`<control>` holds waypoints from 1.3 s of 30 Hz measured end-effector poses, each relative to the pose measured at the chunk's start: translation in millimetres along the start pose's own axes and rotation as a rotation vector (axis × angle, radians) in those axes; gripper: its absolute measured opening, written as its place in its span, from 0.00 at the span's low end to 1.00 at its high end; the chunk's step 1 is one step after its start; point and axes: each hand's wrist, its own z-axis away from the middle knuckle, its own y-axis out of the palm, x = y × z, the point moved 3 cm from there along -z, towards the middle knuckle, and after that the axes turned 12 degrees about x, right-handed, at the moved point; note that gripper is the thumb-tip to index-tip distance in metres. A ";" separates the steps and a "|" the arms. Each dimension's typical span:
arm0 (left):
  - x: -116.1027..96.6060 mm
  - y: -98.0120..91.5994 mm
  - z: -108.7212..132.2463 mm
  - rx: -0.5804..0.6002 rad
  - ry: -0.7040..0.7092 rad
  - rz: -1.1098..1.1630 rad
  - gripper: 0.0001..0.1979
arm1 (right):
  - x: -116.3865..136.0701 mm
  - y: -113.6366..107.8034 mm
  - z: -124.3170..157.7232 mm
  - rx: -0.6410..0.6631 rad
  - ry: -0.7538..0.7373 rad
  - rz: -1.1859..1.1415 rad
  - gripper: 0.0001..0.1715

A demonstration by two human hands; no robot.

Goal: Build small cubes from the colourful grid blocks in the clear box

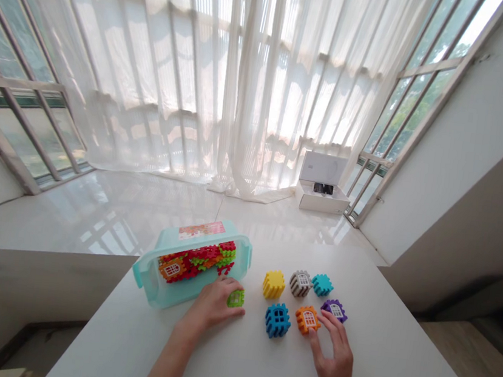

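Clenching green plastic block (235,298) in left hand (213,306) | holding right hand (331,362) open beside orange window block (307,319) | risking nudging purple window block (334,310) through a careless sweep

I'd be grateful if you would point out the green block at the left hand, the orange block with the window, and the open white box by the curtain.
Green block (235,298): head view, on its front face.
Orange window block (307,319): head view, on its white window.
White box (322,201): head view, on the front wall of its base.
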 end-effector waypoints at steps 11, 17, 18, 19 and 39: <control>-4.4 -3.2 -5.4 -0.059 -0.021 0.114 0.18 | 5.3 -6.4 1.1 -0.075 -0.013 -0.009 0.12; 0.0 5.7 -9.2 0.031 -0.074 0.214 0.24 | 20.9 -17.0 -23.5 -0.116 -0.114 -0.011 0.10; -0.1 7.0 -9.2 0.046 -0.083 0.231 0.24 | 27.4 -19.2 -33.6 -0.118 -0.135 -0.026 0.09; -0.8 7.8 -9.1 0.061 -0.095 0.262 0.24 | 35.3 -20.4 -45.1 -0.104 -0.168 -0.041 0.09; -35.6 13.1 -2.6 0.113 0.019 0.851 0.13 | 86.4 60.7 -104.5 0.339 -0.173 -0.391 0.12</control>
